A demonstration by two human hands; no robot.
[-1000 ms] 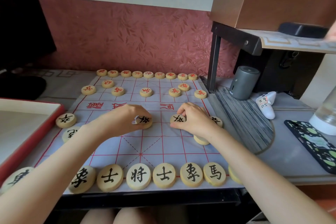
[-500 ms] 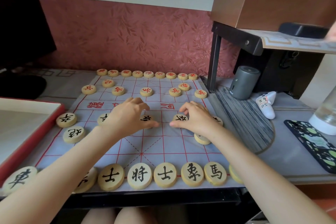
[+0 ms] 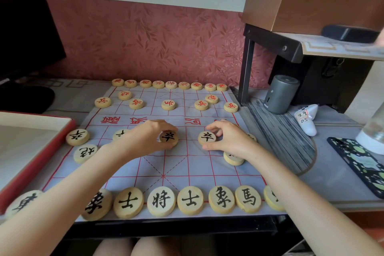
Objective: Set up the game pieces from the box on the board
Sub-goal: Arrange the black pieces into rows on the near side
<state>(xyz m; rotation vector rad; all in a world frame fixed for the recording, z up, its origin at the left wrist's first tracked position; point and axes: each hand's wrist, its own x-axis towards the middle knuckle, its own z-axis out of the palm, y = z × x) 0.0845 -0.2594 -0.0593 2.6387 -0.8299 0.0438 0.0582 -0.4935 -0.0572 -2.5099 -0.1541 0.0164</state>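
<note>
A cloth game board [image 3: 176, 164] with red grid lines lies on the table. Round wooden pieces with red characters [image 3: 168, 104] fill its far rows. Black-character pieces [image 3: 161, 200] line the near edge. My left hand [image 3: 145, 138] pinches a black soldier piece [image 3: 168, 137] at the board's middle. My right hand [image 3: 228, 139] pinches another black soldier piece [image 3: 206, 137] just to the right. Two more black pieces [image 3: 77, 137] sit at the left edge, and one [image 3: 232, 159] lies partly hidden under my right wrist.
A red-rimmed box [image 3: 39, 151] lies open at the left. To the right stand a grey cylinder [image 3: 280, 93], a white marked object [image 3: 307, 119], a patterned phone case [image 3: 361, 164] and a clear bottle [image 3: 374, 131]. A dark shelf frame [image 3: 247, 64] rises behind the board's right corner.
Both hands shifted slightly on the soldier row, setting their pieces flat on the board. My left arm moved off the left side, uncovering more black pieces there.
</note>
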